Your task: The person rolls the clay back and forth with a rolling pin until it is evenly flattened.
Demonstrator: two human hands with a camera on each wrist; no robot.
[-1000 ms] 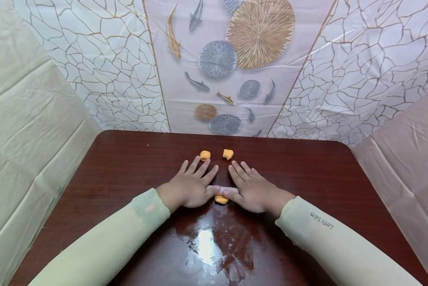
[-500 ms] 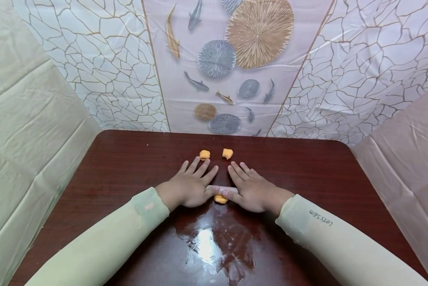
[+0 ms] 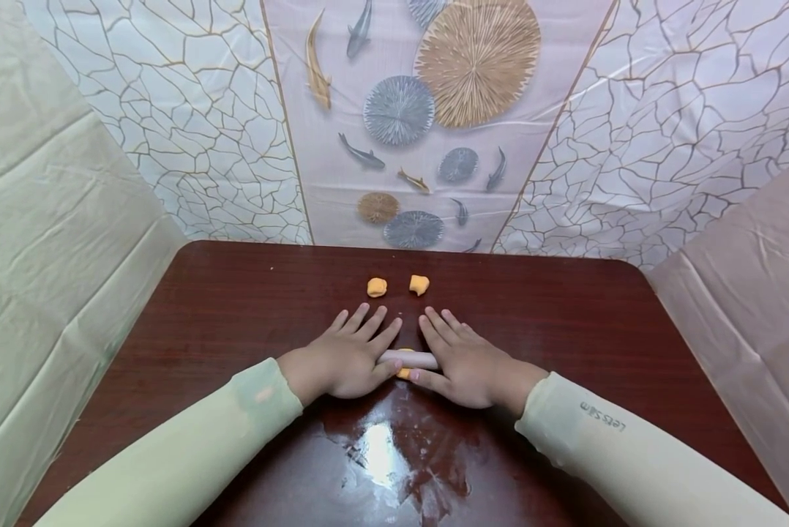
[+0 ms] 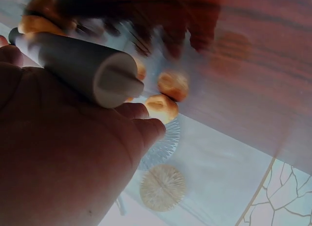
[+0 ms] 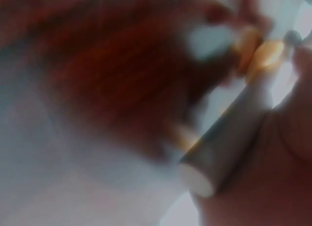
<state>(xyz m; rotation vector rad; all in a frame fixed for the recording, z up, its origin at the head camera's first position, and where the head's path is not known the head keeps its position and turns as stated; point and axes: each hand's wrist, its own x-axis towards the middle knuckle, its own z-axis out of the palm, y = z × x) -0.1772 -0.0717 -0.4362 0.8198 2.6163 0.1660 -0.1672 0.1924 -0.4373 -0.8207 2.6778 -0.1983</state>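
Note:
A pale rolling pin (image 3: 409,359) lies crosswise under both palms, on top of a flattened lump of orange dough (image 3: 404,373). Fingers spread and straight, my left hand (image 3: 351,359) rests on the pin's left part. Over the right part lies my right hand (image 3: 470,362), its fingers also straight. The thumbs point inward, near the dough. In the left wrist view the pin (image 4: 78,62) runs beneath the palm, its end showing, with the dough (image 4: 41,25) farther along it. The blurred right wrist view shows the pin (image 5: 231,131) against the palm and the dough (image 5: 265,57) beyond.
Two more orange dough lumps, one at left (image 3: 377,287) and one at right (image 3: 419,285), sit beyond the fingertips. The glossy dark red table (image 3: 236,307) has smears near its front. A patterned cloth (image 3: 401,190) hangs behind it.
Both hands and the rolling pin have shifted toward the person. Dough now shows on the far side of the pin as well as the near side. The two far lumps stay put.

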